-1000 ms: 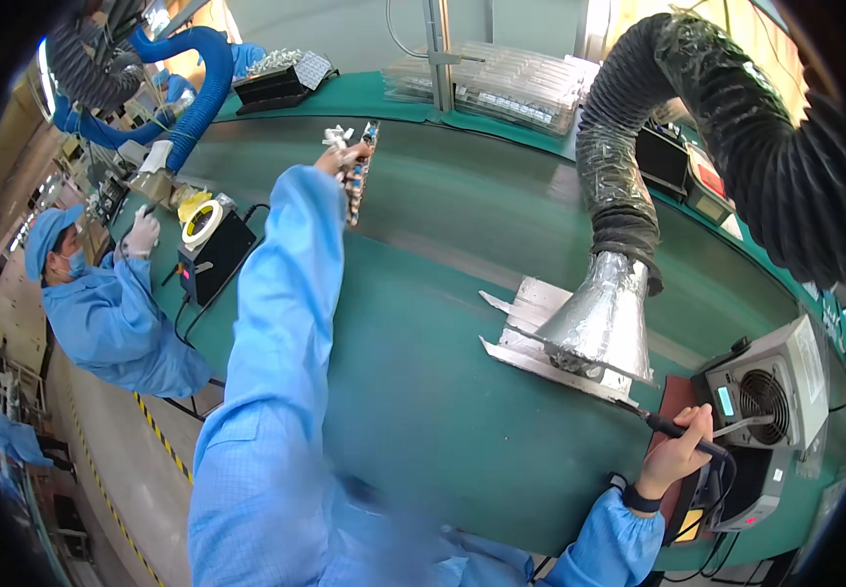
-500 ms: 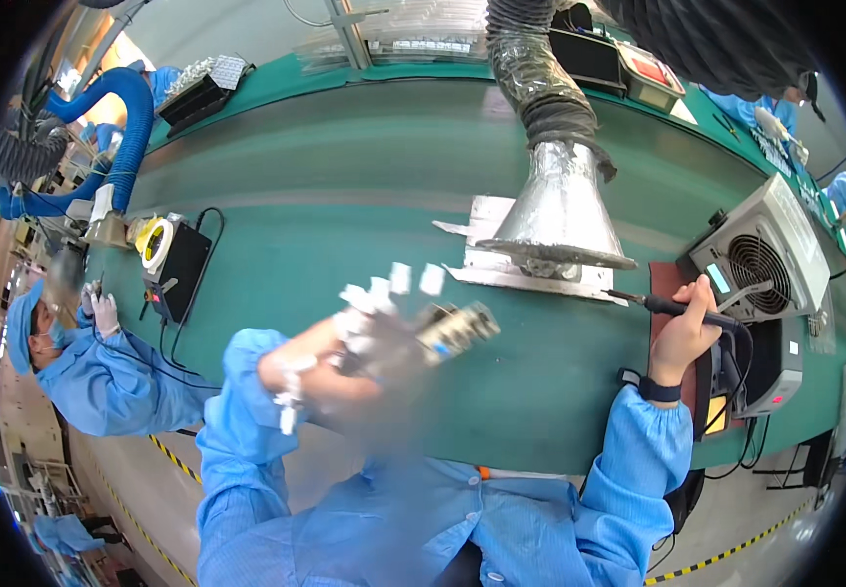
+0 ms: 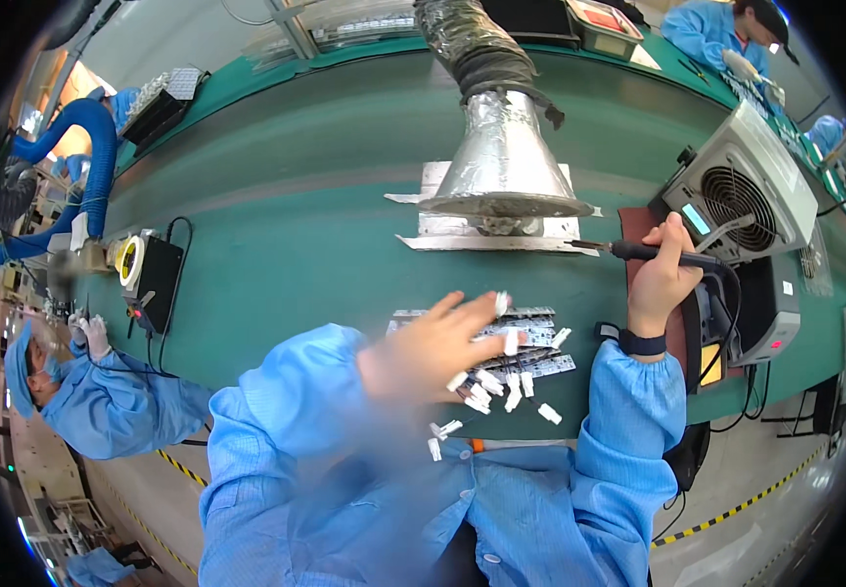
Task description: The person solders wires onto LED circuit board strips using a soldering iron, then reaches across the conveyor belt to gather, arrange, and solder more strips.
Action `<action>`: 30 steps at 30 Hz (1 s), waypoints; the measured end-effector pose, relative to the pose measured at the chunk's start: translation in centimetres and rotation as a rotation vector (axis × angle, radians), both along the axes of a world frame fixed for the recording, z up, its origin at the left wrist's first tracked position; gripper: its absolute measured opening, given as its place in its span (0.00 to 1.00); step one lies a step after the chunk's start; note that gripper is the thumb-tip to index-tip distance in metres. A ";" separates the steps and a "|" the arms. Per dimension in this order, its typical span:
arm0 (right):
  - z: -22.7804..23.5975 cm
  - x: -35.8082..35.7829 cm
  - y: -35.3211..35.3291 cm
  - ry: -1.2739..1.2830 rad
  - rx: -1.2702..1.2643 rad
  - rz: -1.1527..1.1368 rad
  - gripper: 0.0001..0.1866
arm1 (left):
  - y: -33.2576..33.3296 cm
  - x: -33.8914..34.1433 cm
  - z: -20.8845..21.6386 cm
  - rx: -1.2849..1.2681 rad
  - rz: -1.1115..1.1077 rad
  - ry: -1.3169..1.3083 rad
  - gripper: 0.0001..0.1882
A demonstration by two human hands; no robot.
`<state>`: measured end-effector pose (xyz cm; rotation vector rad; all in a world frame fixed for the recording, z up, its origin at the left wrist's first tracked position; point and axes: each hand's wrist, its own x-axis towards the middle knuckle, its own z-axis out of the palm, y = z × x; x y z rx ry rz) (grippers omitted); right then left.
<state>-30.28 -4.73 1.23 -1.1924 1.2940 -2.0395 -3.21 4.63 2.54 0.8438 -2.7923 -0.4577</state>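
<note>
Circuit boards point(image 3: 538, 336) already lay on the bench point(image 3: 296, 274), beneath and right of the left hand point(image 3: 431, 347), its fingers splayed. The right hand point(image 3: 663, 284) gripped a soldering iron point(image 3: 633, 250), tip clear of them; whether any soldering was done, I couldn't tell.

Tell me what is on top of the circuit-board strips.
The person's left grip is over the circuit-board strips, with white connectors scattered at and beyond their near edge. The parts of the strips behind the grip are covered and cannot be seen.
</note>
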 end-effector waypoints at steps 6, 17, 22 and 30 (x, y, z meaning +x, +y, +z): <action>0.1 -0.1 0.1 0.056 0.018 -0.019 0.22 | -0.4 0.8 1.8 0.396 0.128 -0.002 0.44; 0.1 0.4 -0.1 0.059 -0.026 -0.043 0.25 | -3.8 6.5 1.9 0.789 -0.110 0.397 0.32; -0.1 0.4 -0.2 0.070 -0.013 -0.035 0.25 | -3.6 5.9 1.3 0.658 0.254 0.484 0.25; -0.6 -0.1 -0.2 0.068 0.009 0.011 0.21 | -2.7 3.7 -1.0 0.293 0.189 0.294 0.21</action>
